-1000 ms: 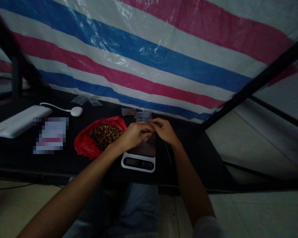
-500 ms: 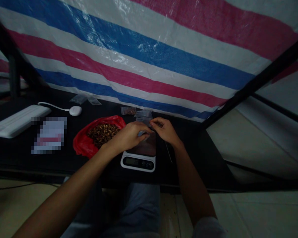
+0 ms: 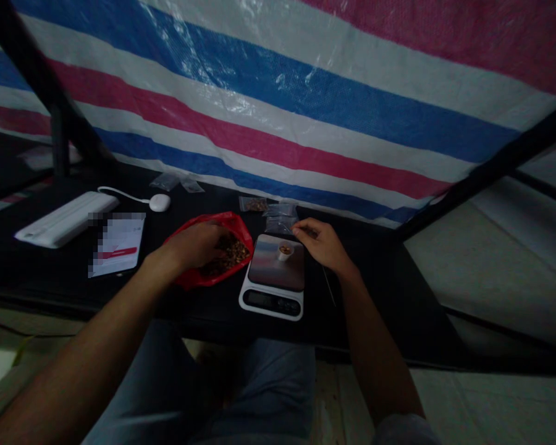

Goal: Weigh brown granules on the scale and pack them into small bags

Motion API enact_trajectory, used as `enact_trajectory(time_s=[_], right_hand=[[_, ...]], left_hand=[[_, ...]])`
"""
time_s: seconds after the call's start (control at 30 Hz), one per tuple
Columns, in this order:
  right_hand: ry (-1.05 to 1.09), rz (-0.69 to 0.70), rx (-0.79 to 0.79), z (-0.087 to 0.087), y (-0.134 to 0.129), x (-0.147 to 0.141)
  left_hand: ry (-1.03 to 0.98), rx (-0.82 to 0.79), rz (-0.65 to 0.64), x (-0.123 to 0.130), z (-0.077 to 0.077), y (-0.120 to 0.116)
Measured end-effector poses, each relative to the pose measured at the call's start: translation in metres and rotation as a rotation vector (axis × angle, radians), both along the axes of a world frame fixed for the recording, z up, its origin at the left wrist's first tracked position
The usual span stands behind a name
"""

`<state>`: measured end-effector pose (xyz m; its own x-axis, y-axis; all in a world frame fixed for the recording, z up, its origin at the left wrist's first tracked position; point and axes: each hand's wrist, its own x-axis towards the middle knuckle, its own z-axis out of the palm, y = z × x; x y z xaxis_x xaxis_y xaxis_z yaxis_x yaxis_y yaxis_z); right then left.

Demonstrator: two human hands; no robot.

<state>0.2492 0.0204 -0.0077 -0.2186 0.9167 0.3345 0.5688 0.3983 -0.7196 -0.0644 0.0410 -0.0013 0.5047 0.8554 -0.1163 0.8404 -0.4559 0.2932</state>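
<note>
Looks partway: one filled clear pouch (image 3: 254,204) lies at the scale's (image 3: 269,269) 11 o'clock, flatter, apparently unfilled clear bags (image 3: 280,224) at 12. Small cup (image 3: 285,254) on the scale platform shows only some brown pieces (image 3: 235,254), so I'd guess that portion's unfinished; display unreadable. Left hand (image 3: 201,242) is in the red bag (image 3: 244,230) at 10 o'clock, stock plentiful, fingers hidden, can't tell if grasping; right hand (image 3: 323,244) at 2 o'clock, fingertips together beside the clear bags, grip unclear.
</note>
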Motion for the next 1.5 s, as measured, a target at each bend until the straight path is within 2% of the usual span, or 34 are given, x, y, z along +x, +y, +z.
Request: enact_trajectory(time_s=[0.07,0.2,0.27,0.4,0.53,0.67,0.8,0.9,1.0,1.1,1.2,1.33,1.5], right_hand=[[0.005,0.004,0.015,-0.001,0.000,0.000],[0.014,0.006,0.013,-0.002,0.000,0.000],[0.017,0.009,0.005,-0.001,0.000,-0.001],[0.016,0.011,-0.001,-0.001,0.000,-0.002],[0.008,0.011,-0.013,-0.002,0.000,-0.002],[0.022,0.012,-0.010,-0.001,-0.001,-0.001],[0.036,0.005,-0.010,0.001,-0.002,0.000],[0.038,0.001,-0.010,0.002,-0.002,0.001],[0.035,-0.004,-0.012,0.001,-0.001,0.001],[0.038,-0.001,-0.018,-0.001,0.000,0.001],[0.044,0.015,-0.036,-0.002,0.000,0.001],[0.060,0.024,-0.036,-0.001,0.000,0.001],[0.100,0.085,-0.096,0.000,-0.002,0.005]], left_hand=[[0.034,0.017,-0.042,0.000,0.001,-0.001],[0.040,0.042,0.003,0.000,0.010,-0.005],[0.049,0.024,-0.024,-0.001,0.013,-0.005],[0.037,-0.008,-0.084,-0.001,0.010,-0.003],[0.029,0.008,-0.080,0.000,0.008,-0.003],[-0.035,0.008,-0.079,-0.005,0.012,-0.002],[-0.169,-0.004,-0.104,-0.004,0.024,0.000],[-0.282,0.005,-0.182,0.013,0.037,-0.003],[-0.390,0.052,-0.280,0.042,0.047,-0.007],[-0.449,0.076,-0.388,0.072,0.052,-0.010],[-0.413,0.069,-0.437,0.092,0.050,-0.011],[-0.302,0.077,-0.441,0.101,0.046,-0.011],[-0.281,0.061,-0.436,0.102,0.044,-0.010]])
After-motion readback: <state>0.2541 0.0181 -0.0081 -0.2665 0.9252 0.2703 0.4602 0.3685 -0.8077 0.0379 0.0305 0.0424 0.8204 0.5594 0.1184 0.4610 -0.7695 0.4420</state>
